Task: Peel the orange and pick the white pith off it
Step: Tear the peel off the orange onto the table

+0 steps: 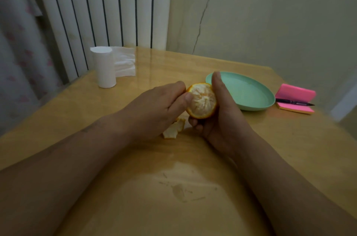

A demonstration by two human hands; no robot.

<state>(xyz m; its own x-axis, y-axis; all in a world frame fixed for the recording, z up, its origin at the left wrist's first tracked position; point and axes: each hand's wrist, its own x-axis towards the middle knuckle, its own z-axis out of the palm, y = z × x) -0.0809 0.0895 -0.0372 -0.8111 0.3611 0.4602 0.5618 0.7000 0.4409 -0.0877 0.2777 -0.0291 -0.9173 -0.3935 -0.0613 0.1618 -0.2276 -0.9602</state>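
A partly peeled orange is held above the wooden table, its top bare and pale with pith, an orange rind rim still round its sides. My right hand cups it from the right and below, thumb upright along its right side. My left hand pinches the rind at the orange's left edge, thumb on the bare flesh. A torn piece of peel lies on the table below my left hand.
A green plate sits just right of the orange. A pink sticky-note pad with a black pen on it lies further right. A white paper roll stands at the back left, with a loose sheet unrolled behind it. The wall and a radiator stand behind the table.
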